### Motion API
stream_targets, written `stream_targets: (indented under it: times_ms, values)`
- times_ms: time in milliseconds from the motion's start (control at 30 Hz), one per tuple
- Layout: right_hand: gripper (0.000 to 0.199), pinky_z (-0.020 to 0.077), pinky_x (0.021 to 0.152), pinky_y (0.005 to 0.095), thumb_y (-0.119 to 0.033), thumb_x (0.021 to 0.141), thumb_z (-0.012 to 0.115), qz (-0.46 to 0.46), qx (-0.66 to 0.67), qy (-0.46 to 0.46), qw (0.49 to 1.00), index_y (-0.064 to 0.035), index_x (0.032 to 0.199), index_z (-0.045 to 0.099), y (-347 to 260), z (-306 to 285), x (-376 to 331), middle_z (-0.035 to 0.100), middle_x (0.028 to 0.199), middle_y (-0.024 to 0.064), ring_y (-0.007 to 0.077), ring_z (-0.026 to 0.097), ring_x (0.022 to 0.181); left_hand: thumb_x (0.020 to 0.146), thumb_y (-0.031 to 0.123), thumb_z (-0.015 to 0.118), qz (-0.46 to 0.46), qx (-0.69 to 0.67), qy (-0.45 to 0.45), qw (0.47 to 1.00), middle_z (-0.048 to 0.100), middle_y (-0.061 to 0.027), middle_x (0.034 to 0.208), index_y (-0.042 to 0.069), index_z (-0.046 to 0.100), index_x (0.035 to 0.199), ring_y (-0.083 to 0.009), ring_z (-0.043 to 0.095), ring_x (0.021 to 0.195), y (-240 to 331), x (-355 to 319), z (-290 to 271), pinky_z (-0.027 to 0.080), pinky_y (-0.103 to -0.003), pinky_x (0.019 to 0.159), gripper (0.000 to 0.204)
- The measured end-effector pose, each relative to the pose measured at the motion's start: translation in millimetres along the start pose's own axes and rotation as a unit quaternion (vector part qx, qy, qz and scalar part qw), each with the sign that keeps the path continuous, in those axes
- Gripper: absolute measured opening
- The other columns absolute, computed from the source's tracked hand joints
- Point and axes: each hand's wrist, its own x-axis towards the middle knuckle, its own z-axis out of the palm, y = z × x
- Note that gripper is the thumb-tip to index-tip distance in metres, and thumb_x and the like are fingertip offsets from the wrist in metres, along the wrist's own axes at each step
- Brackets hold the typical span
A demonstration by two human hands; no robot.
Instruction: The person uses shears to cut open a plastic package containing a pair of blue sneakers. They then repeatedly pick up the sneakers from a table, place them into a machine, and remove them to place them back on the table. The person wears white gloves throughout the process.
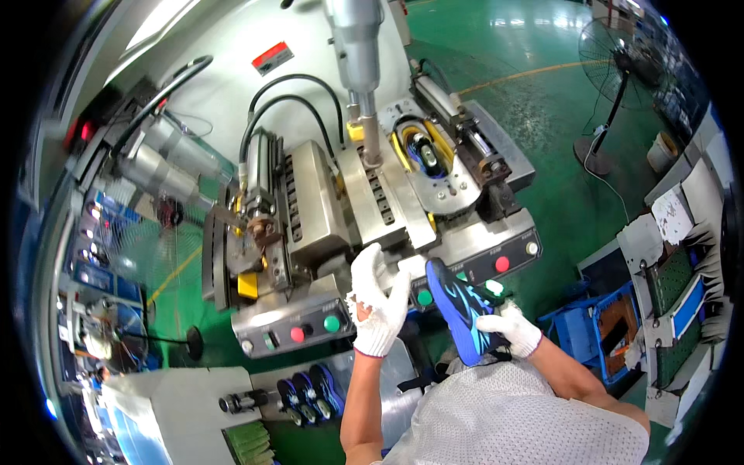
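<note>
My right hand [511, 327], in a white knit glove, grips a blue shoe with a black pattern [459, 311] and holds it sole-side up in front of my chest. My left hand [377, 301], also gloved, is raised beside the shoe with its fingers spread and nothing in it, close to the front edge of a steel press machine [325, 225]. Another shoe [425, 152] sits in the yellow-rimmed mould on the machine's right station.
Red and green buttons [314, 328] line the machine's front panels. Several dark shoes [310, 391] lie on a low shelf below. A pedestal fan [616, 58] stands on the green floor at right, with a blue crate [577, 329] and racks nearby.
</note>
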Motion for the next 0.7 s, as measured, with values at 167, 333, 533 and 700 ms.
stream_targets:
  times_ms: [167,333,533,700]
  values:
    - [0.041,0.0567,0.086,0.0345,-0.009,0.087,0.071,-0.071,0.091,0.049,0.992,0.0007,0.126,0.061,-44.8,-42.8,-1.5,0.070,0.108,0.0061,0.0176,0.068,0.092,0.095,0.025,0.071,-0.072,-0.035,-0.052,0.995,0.051,-0.0239,0.143,-0.002,0.043,0.146,-0.0326,0.056,0.129,-55.2,110.1,116.1,0.047,-0.041,0.108,0.064]
    - [0.048,0.0538,0.091,0.0342,-0.011,0.083,0.071,-0.138,0.010,0.162,0.977,0.0016,0.128,0.061,-62.3,-95.5,-11.6,0.067,0.115,0.0074,0.0155,0.064,0.100,0.089,0.038,0.072,-0.200,0.079,-0.071,0.974,0.056,-0.0271,0.137,-0.004,0.041,0.146,-0.0370,0.056,0.129,-73.8,218.1,229.6,0.046,-0.042,0.107,0.077]
    - [0.059,0.0511,0.097,0.0365,-0.012,0.076,0.075,-0.133,0.042,0.228,0.964,0.0039,0.130,0.058,-77.2,-98.6,-41.5,0.066,0.118,0.0083,0.0163,0.062,0.103,0.074,0.037,0.074,-0.294,0.230,-0.067,0.925,0.063,-0.0274,0.120,-0.007,0.041,0.131,-0.0423,0.060,0.121,-158.3,269.8,307.5,0.047,-0.048,0.104,0.080]
    - [0.056,0.0557,0.092,0.0380,-0.018,0.082,0.068,-0.103,-0.088,0.220,0.966,0.0071,0.131,0.058,-78.9,-106.5,-19.5,0.070,0.116,0.0134,0.0217,0.069,0.099,0.075,0.028,0.080,-0.332,-0.009,-0.088,0.939,0.072,-0.0174,0.101,-0.008,0.063,0.110,-0.0301,0.072,0.092,-194.5,294.2,252.7,0.056,-0.042,0.084,0.053]
